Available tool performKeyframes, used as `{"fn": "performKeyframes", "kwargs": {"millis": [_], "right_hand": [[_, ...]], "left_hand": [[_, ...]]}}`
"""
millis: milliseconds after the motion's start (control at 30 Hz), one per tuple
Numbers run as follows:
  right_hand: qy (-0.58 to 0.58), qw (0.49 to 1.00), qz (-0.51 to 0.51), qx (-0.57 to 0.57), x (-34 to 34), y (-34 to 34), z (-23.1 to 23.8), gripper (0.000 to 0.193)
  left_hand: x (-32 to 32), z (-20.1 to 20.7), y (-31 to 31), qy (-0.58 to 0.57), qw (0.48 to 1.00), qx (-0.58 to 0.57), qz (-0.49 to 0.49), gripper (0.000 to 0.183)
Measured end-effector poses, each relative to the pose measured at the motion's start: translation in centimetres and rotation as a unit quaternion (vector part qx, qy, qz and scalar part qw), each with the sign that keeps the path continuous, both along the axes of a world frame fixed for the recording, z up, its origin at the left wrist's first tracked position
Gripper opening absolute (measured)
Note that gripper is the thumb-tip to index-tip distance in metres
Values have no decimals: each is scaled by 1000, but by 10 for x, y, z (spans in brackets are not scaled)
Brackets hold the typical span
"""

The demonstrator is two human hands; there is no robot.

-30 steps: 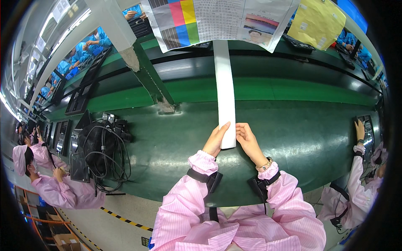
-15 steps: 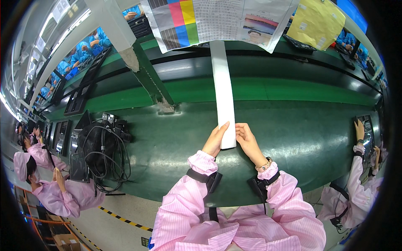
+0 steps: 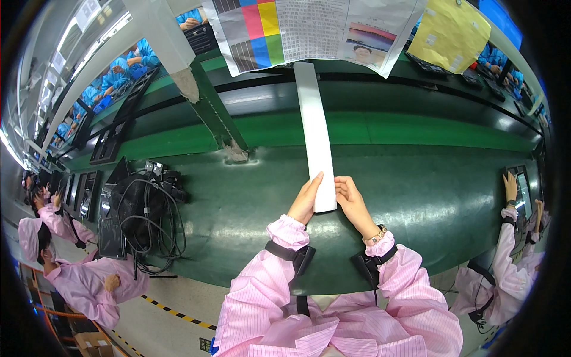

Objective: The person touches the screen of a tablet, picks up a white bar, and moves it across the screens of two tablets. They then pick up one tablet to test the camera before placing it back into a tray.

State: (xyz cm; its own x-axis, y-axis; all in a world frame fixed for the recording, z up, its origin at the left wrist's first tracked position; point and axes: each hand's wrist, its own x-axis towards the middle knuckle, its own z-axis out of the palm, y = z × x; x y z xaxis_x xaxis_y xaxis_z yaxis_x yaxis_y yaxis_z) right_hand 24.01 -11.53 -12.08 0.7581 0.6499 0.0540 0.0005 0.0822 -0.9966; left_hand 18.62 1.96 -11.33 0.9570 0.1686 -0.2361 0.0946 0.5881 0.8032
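A long, flat white strip (image 3: 317, 137) extends away from me over the green bench, its near end between my hands. My left hand (image 3: 306, 200) grips it near that end, thumb on top and fingers out of sight beneath. My right hand (image 3: 353, 202) is at its right edge, with bent fingers against the side. How far those fingertips reach under the strip is hidden. The strip's far end lies just below a hanging printed sheet (image 3: 315, 33). Black bands with small dark boxes sit on both my wrists.
Tangled cables and a black bag (image 3: 143, 208) lie on the bench (image 3: 250, 226) at left. A green and white post (image 3: 208, 107) rises at the back left. A yellow sheet (image 3: 450, 35) hangs back right. People in pink work at either side; a dark-framed panel (image 3: 523, 193) is at right.
The strip's far end has swung slightly left and down; my hands hardly moved. At left, a person has lowered their hands. The panel at right now looks brighter.
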Motion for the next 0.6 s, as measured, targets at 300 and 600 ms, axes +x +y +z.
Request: {"fn": "performKeyframes", "kwargs": {"millis": [300,600], "right_hand": [[-1,1000,0,4,1,0,-3,30],[1,1000,-1,1,1,0,-1,33]], "left_hand": [[0,2,-1,0,1000,2,11,48],[0,1,-1,-9,1000,6,3,50]]}}
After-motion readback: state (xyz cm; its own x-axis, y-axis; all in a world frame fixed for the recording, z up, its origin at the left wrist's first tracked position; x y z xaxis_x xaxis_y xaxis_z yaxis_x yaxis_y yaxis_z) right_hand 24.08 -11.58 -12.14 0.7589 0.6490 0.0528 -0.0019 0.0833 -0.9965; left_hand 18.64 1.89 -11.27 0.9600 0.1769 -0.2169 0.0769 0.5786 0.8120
